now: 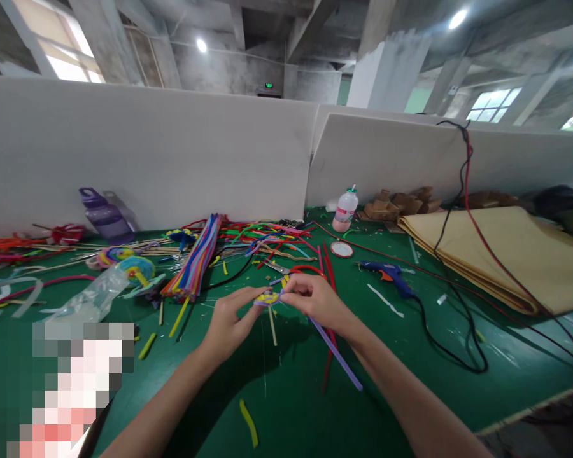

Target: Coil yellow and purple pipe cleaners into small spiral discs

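My left hand [232, 318] pinches the edge of a small yellow and purple coiled pipe-cleaner piece [268, 298], with a thin pale stick [272, 326] pointing down from it. Close against its right side, my right hand [315, 302] has thumb and forefinger pressed together on purple pipe cleaner at the coil. A long purple pipe cleaner [337, 356] trails from under that hand toward the lower right. Just behind the hands lie scissors [305, 270] with red handles, partly hidden by my right hand. Red pipe cleaners [328, 267] lie beyond.
To the left are a bundle of coloured pipe cleaners [198, 261], a purple bottle [106, 216] and finished coils [136, 270] beside clear plastic. A blue glue gun [389, 275] with a black cord lies right, near brown paper [496, 254]. A drink bottle [345, 210] stands behind.
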Demonstrator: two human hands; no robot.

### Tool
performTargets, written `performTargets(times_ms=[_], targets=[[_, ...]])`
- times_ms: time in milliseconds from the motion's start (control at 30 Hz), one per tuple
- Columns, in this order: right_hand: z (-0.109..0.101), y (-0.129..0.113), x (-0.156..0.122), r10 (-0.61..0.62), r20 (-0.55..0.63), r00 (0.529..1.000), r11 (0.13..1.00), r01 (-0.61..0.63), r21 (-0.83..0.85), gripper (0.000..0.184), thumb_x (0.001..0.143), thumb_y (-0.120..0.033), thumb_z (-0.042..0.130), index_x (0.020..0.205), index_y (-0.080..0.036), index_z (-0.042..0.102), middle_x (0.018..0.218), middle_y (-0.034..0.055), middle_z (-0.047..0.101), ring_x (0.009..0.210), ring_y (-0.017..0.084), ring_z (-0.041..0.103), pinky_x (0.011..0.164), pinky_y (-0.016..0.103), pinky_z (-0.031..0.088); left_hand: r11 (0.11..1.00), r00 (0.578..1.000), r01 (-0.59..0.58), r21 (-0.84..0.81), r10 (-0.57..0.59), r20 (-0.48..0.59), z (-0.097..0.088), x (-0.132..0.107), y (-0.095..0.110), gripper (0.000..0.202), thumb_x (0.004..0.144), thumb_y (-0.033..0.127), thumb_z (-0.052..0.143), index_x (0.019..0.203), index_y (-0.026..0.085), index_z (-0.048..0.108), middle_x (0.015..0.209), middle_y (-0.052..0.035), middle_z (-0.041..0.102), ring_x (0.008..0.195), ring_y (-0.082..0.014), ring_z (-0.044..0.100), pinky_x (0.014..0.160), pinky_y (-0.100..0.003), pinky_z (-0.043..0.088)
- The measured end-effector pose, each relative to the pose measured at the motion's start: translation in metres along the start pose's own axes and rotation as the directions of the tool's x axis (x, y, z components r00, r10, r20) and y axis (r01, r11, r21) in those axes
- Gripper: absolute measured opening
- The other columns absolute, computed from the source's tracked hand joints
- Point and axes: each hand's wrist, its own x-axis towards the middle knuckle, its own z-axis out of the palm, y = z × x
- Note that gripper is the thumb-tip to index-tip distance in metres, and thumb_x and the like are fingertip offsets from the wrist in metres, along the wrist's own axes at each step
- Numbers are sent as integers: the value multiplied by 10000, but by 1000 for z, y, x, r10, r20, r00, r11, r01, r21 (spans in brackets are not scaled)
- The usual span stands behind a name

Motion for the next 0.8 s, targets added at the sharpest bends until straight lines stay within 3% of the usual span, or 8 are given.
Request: performTargets(times_ms=[100, 200, 300, 400, 533, 667, 733, 800], targets=[[-3, -1, -2, -120, -18, 993, 981, 116, -154, 121, 774, -263, 561, 710, -161, 571, 546, -46, 437, 481, 62, 358, 458, 191, 251, 942, 965, 259, -215, -242, 102, 1, 5, 10, 235, 816, 284, 528, 974, 192, 676, 953, -56, 696, 887, -212, 625, 796, -301, 463], [-3, -1, -6, -243, -28, 970, 921, 222, -320, 132, 811, -246, 515, 744, -168, 598, 608, -20, 506, 531, 77, 406, 507, 202, 290, 763, 896, 444, -469, -369, 249, 5, 8, 18, 265, 824, 333, 510, 908, 156, 689, 760, -47, 691, 765, -206, 629, 747, -307, 473], [-1, -1, -8, -346, -16, 938, 835, 300, -461, 162, 829, -219, 474, 740, -176, 603, 671, 2, 565, 602, 95, 470, 589, 220, 327, 548, 832, 546, -634, -441, 335, 11, 8, 22, 283, 812, 360, 524, 924, 147, 671, 723, -40, 672, 664, -183, 618, 648, -287, 482], [-1, -1, -7, -295, -57, 954, 878, 247, -409, 120, 788, -210, 511, 703, -179, 591, 628, -12, 551, 565, 91, 470, 557, 217, 331, 487, 809, 579, -653, -445, 384, 13, 8, 20, 335, 823, 383, 501, 984, 129, 650, 693, -53, 670, 629, -184, 619, 627, -290, 481], [-8, 3, 3, 37, -123, 992, 999, -35, 23, 75, 689, -202, 572, 635, -179, 525, 460, -68, 450, 370, 63, 386, 388, 196, 276, 632, 860, 508, -586, -407, 307, 10, 5, 13, 418, 859, 392, 416, 1129, 128, 595, 794, -92, 689, 716, -223, 635, 724, -357, 486], [-13, 13, 10, 277, -29, 961, 895, -246, 373, 115, 644, -216, 599, 618, -172, 496, 410, -82, 424, 305, 52, 348, 318, 184, 228, 874, 956, 294, -387, -276, 101, 8, 0, 7, 412, 861, 280, 420, 1259, 201, 490, 1064, -94, 636, 915, -231, 603, 793, -348, 479], [-12, 19, 11, 293, 25, 956, 838, -269, 475, 122, 643, -221, 610, 625, -167, 501, 418, -80, 418, 317, 45, 340, 316, 178, 220, 954, 989, 141, -263, -150, -14, 9, 0, 6, 475, 832, 225, 461, 1305, 230, 418, 1212, -102, 545, 1054, -244, 538, 832, -363, 471], [-9, 24, 11, 274, 72, 959, 798, -269, 539, 137, 648, -216, 617, 617, -164, 494, 437, -76, 415, 336, 39, 340, 327, 175, 226, 997, 993, -19, -81, 10, -113, 10, 0, 6, 481, 776, 186, 546, 1248, 248, 476, 1255, -97, 496, 1148, -256, 466, 918, -405, 420]])
